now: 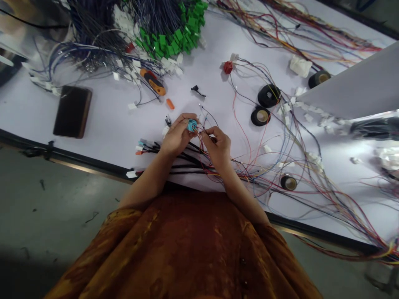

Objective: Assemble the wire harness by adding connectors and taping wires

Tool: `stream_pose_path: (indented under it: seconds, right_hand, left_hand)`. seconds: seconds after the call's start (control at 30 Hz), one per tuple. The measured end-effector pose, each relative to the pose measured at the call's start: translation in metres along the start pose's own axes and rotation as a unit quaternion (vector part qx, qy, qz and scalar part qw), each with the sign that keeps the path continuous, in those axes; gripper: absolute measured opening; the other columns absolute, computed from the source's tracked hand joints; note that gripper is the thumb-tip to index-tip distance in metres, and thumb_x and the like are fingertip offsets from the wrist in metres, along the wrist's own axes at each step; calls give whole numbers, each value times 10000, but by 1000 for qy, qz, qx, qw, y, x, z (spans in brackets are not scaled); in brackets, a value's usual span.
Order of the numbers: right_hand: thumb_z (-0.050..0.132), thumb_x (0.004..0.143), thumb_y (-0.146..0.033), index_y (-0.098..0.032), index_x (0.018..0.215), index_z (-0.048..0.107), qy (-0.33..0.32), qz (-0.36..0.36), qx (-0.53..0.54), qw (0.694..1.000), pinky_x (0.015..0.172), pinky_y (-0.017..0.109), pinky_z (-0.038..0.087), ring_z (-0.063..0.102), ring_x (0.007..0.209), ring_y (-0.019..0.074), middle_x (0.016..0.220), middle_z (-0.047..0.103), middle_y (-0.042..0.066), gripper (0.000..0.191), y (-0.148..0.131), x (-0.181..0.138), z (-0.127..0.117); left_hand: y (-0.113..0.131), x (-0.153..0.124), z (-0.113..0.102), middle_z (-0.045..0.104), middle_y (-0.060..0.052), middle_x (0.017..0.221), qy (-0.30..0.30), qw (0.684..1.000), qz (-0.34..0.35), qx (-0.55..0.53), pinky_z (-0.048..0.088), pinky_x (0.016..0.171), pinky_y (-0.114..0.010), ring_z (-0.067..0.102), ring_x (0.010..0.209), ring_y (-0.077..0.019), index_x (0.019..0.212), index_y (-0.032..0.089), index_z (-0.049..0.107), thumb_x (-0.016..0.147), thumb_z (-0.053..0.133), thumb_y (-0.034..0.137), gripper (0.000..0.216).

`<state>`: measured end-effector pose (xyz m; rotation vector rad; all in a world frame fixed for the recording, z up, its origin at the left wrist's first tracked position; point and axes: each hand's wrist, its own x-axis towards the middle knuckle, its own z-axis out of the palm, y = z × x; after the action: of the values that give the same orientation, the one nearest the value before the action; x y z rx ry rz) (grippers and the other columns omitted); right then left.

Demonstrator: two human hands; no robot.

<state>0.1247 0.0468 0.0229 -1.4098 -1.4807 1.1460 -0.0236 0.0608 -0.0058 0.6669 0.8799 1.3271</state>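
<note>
A small blue connector housing (192, 125) with several thin wires in it sits between the fingers of my left hand (178, 135). Just to its right, my right hand (218, 144) pinches a thin wire (203, 129) close to the connector's wire side. Loose wire ends with metal terminals stick up above my fingers. Under both hands runs a bundle of black-sleeved cables (183, 157), with white, blue and orange connectors at its left end. A small black clip-like part (168, 121) lies by my left hand.
Beyond my hands lie an orange-handled tool (152, 82), an orange piece (170, 104), a black part (198, 91) and a red connector (228, 67). Black tape rolls (260, 116) stand to the right among loose wires. A phone (73, 111) lies left; green connectors (174, 41) are heaped behind.
</note>
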Motion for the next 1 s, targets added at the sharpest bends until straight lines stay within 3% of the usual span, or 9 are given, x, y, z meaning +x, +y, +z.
stream_pose_path:
  seconds: [0.27, 0.4, 0.53, 0.83, 1.0]
  right_hand:
    - [603, 898, -368, -190, 798, 646, 29, 24, 37, 999, 516, 243, 266, 321, 529, 68, 617, 465, -53, 208, 2, 0, 4]
    - [608, 893, -377, -185, 840, 678, 17, 53, 68, 996, 486, 243, 219, 281, 510, 66, 583, 405, -64, 212, 3, -1, 3]
    - [609, 887, -373, -184, 847, 671, 27, 52, 72, 996, 496, 238, 245, 316, 516, 65, 609, 457, -56, 202, 3, -2, 4]
    - [602, 884, -342, -194, 774, 629, 46, 20, 45, 998, 577, 246, 353, 409, 573, 86, 643, 505, -43, 186, 10, 0, 7]
    - [580, 878, -258, -200, 683, 548, 71, -51, 1, 996, 655, 260, 382, 462, 662, 103, 704, 531, -19, 206, 10, 3, 7]
  left_hand:
    - [0, 0, 5, 670, -62, 979, 33, 999, -7, 33, 537, 706, -242, 595, 760, -127, 964, 216, 684, 888, 689, 435, 232]
    - [-1, 0, 4, 667, -57, 983, 11, 1000, 2, 18, 532, 712, -240, 587, 756, -121, 975, 214, 698, 870, 707, 419, 231]
    - [-3, 0, 3, 662, -57, 994, -1, 1000, 5, 24, 533, 722, -250, 582, 752, -122, 986, 220, 691, 897, 669, 401, 203]
    - [-4, -2, 6, 657, -65, 1005, -18, 998, 30, 45, 526, 719, -247, 586, 750, -119, 995, 209, 692, 935, 645, 380, 188]
    - [-12, -5, 2, 654, -52, 1007, -45, 991, 56, 113, 515, 794, -243, 594, 831, -127, 1036, 223, 709, 924, 661, 457, 263]
